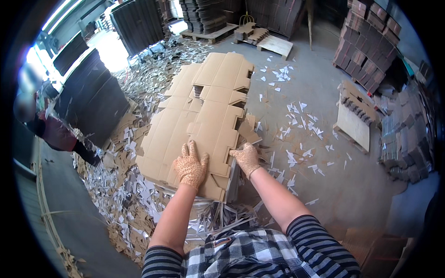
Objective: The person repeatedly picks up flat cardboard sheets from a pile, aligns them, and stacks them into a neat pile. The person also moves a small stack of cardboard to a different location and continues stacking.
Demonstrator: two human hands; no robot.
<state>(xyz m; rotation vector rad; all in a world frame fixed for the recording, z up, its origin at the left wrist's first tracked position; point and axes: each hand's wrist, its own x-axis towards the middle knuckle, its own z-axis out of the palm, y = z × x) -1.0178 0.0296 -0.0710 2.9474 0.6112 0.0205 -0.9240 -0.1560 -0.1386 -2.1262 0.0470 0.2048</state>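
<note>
A stack of flat, die-cut brown cardboard blanks [194, 139] is laid on the floor amid paper scraps. Notched flaps are seen along its right edge. The near end of the top blank [206, 153] is pressed flat, while further blanks [222, 74] are spread beyond it.

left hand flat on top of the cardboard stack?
Yes: the gloved left hand lies palm down, fingers spread, on the top sheet of the cardboard stack, while the right hand is at its right edge.
</note>
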